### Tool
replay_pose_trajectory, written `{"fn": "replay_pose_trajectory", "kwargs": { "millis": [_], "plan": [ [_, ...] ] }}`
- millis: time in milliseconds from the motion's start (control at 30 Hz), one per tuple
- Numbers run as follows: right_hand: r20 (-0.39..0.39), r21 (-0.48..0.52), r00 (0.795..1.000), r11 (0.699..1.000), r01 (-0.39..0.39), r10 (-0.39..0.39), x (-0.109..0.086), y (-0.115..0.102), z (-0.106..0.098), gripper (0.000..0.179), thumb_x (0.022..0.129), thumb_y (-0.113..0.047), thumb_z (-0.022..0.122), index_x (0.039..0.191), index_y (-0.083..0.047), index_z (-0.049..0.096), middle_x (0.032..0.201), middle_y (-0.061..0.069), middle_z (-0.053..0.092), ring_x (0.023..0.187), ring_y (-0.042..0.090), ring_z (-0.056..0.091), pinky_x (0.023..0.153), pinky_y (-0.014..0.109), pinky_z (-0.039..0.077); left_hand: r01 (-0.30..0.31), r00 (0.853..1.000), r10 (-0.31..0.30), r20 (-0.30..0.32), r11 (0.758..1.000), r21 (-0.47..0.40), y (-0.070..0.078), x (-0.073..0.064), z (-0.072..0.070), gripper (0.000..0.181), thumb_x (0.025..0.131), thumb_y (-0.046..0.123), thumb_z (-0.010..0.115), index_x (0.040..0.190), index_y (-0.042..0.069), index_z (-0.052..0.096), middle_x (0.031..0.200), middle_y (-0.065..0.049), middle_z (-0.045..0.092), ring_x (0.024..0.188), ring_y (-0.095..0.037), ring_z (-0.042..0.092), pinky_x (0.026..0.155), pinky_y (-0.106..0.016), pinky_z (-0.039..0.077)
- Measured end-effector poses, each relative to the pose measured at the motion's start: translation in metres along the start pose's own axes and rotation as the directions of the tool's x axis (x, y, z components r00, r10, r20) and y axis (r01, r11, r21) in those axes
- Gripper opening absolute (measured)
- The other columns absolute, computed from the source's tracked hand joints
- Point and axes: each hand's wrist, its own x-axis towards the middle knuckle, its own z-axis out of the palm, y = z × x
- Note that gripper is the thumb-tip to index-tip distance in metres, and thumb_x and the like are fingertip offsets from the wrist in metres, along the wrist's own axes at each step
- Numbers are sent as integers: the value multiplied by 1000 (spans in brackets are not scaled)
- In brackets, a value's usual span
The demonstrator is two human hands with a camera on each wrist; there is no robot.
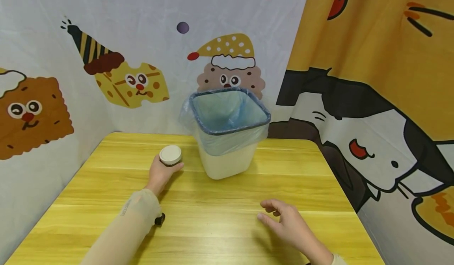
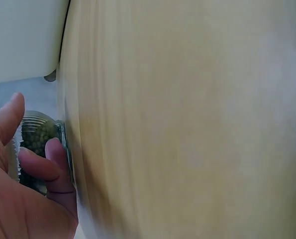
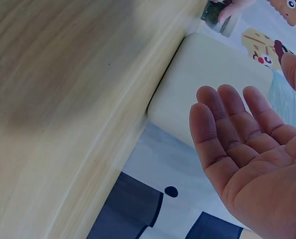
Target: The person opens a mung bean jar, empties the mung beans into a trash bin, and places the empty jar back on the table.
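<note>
Near the table's left back part, my left hand grips a small clear jar with a white lid. Through the jar's side, dark green, grain-like contents show in the left wrist view. The thumb lies on one side of the jar and curled fingers on the other. My right hand is over the right front of the table, its fingers loosely bent and nothing between them. In the right wrist view its palm shows bare.
A whitish trash bin lined with a thin bluish bag stands at the table's back middle, right of the jar. The wooden table has rounded back corners. Cartoon-printed cloth hangs behind it and along the right.
</note>
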Motion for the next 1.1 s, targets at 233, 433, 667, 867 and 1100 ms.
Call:
{"fn": "replay_pose_trajectory", "kwargs": {
  "millis": [233,433,667,867,1100],
  "plan": [
    [17,10,1000,1000,-20,19,1,-1,0,31,100,-37,76,123,-16,76,120,2,79,105,21,74,87,32,63,-1,1000,1,-32,1000,-4,-1,3,-1,100,90,31,87,165,2,27,162,-26,44,150,-44,45,122,-63,42],
    [29,22,999,999,-41,40,2,-1,1,34,100,-41,75,123,-16,76,120,3,79,106,23,74,86,32,63,8,999,-9,-50,1000,-26,0,-1,-5,100,90,41,85,164,3,30,160,-24,47,147,-43,48,121,-62,43],
    [13,26,998,997,-69,68,3,-5,4,35,99,-48,74,123,-21,75,120,-2,79,107,19,74,88,29,62,-130,991,128,-38,990,-57,12,-22,-11,99,88,49,86,162,11,34,158,-17,49,145,-37,50,118,-60,47],
    [-30,102,999,994,-36,40,6,-15,7,35,99,-42,76,127,-20,74,121,-4,78,106,22,75,88,30,62,-245,969,245,-3,966,-88,33,-54,-14,97,87,37,90,161,12,34,158,-16,48,145,-35,50,117,-60,46],
    [25,251,994,962,-106,104,7,-35,14,51,97,-42,78,141,-17,65,130,2,74,104,11,73,85,24,60,-317,947,317,42,948,-14,42,-103,2,92,82,32,94,156,12,43,148,-15,58,136,-36,60,109,-60,52]
  ]
}}
